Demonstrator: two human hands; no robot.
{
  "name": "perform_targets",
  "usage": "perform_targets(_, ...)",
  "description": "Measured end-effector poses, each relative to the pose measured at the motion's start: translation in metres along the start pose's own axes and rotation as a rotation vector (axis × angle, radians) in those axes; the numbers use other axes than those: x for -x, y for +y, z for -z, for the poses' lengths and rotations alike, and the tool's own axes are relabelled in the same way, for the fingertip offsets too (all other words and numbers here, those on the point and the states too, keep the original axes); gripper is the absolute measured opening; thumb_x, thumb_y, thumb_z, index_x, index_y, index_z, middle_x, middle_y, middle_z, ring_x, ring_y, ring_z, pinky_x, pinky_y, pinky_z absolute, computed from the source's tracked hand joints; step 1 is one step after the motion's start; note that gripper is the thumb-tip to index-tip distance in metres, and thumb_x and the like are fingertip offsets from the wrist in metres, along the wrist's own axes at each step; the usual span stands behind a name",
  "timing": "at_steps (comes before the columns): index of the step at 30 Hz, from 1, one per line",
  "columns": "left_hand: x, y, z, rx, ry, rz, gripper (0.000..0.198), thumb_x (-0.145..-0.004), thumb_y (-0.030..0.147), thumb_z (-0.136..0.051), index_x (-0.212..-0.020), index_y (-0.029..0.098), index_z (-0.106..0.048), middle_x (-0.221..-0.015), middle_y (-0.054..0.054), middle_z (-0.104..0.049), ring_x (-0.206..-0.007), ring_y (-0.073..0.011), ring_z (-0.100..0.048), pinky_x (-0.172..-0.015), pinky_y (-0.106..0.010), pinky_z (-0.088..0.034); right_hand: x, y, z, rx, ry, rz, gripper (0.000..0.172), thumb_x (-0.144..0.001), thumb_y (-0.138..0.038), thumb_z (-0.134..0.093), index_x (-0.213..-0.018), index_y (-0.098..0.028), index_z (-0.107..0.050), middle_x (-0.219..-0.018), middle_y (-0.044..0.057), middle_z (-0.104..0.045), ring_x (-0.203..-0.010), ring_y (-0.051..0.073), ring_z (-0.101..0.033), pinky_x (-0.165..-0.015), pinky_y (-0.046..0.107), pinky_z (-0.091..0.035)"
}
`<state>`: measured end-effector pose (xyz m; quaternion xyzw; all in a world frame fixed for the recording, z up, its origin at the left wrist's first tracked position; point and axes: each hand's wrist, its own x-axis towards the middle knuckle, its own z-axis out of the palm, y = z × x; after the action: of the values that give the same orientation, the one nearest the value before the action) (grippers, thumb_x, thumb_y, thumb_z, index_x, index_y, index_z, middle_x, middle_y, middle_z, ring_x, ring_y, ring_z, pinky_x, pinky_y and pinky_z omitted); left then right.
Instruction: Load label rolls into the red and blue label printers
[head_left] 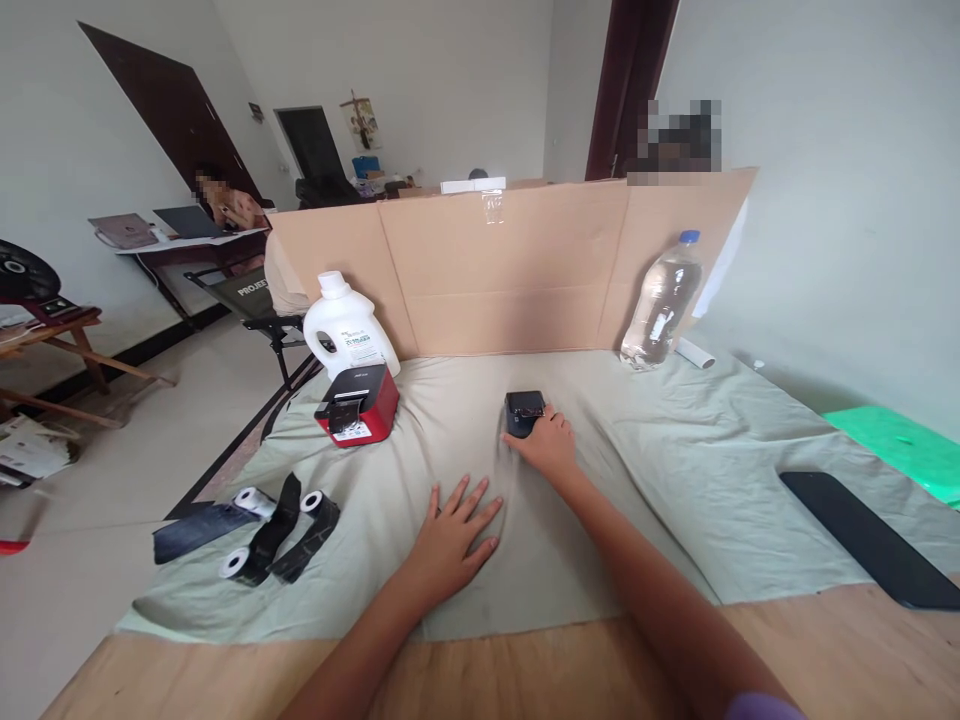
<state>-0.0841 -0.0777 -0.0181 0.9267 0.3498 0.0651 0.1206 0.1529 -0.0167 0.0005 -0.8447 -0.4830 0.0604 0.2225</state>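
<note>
My right hand (pixel 550 445) reaches forward over the pale green cloth (pixel 645 480) and its fingers close around a small black box-like device (pixel 523 411) in the middle of the table. My left hand (pixel 452 535) lies flat on the cloth nearer to me, fingers spread, holding nothing. A red and black label printer (pixel 358 404) sits to the left of the black device. Three white paper rolls with black wrappers (pixel 271 527) lie near the cloth's left edge.
A white jug (pixel 347 327) stands behind the printer. A clear water bottle (pixel 663 301) leans against the cardboard screen (pixel 510 270) at the back. A flat black slab (pixel 870 540) lies at right. A person sits at a desk (pixel 180 240) far left.
</note>
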Motion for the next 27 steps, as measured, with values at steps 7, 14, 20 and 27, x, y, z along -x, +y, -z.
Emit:
perform_targets(7, -0.100, -0.019, 0.032, 0.552, 0.210, 0.237, 0.027, -0.089, 0.033, -0.056, -0.109, 0.024, -0.072, -0.094, -0.005, -0.075, -0.085, -0.0205, -0.069, -0.086, -0.034, -0.051, 0.002, 0.042, 0.005, 0.007, -0.040, 0.286, 0.104, -0.071, -0.059, -0.074, -0.150, -0.006, -0.033, -0.130, 0.023, -0.057, -0.120, 0.040, -0.050, -0.101, 0.047, -0.039)
perform_targets(14, -0.215, -0.036, 0.016, 1.082, 0.099, 0.558, 0.031, -0.078, 0.033, -0.065, -0.101, 0.012, -0.065, -0.068, -0.001, -0.062, -0.046, -0.0081, -0.052, -0.043, -0.019, -0.031, 0.004, 0.052, -0.002, -0.116, -0.044, 0.331, 0.095, -0.080, -0.050, -0.070, -0.155, -0.009, -0.029, -0.138, 0.020, -0.059, -0.120, 0.037, -0.049, -0.100, 0.044, -0.037)
perform_targets(20, -0.209, -0.045, 0.012, 1.165, 0.075, 0.540, 0.035, -0.068, 0.037, -0.069, -0.093, 0.012, -0.065, -0.070, 0.000, -0.062, -0.046, -0.0059, -0.049, -0.039, -0.018, -0.025, 0.002, 0.056, -0.003, -0.143, -0.061, 0.333, 0.096, -0.081, -0.049, -0.069, -0.157, -0.008, -0.027, -0.144, 0.019, -0.055, -0.121, 0.035, -0.048, -0.102, 0.043, -0.036)
perform_targets(27, -0.211, -0.045, 0.008, 1.168, 0.095, 0.572, 0.032, -0.067, 0.041, -0.071, -0.078, 0.014, -0.062, -0.064, 0.002, -0.058, -0.042, -0.0048, -0.045, -0.037, -0.018, -0.021, 0.002, 0.055, -0.003, -0.106, -0.076, 0.337, 0.092, -0.085, -0.049, -0.067, -0.158, -0.011, -0.026, -0.147, 0.018, -0.053, -0.120, 0.035, -0.049, -0.101, 0.042, -0.035)
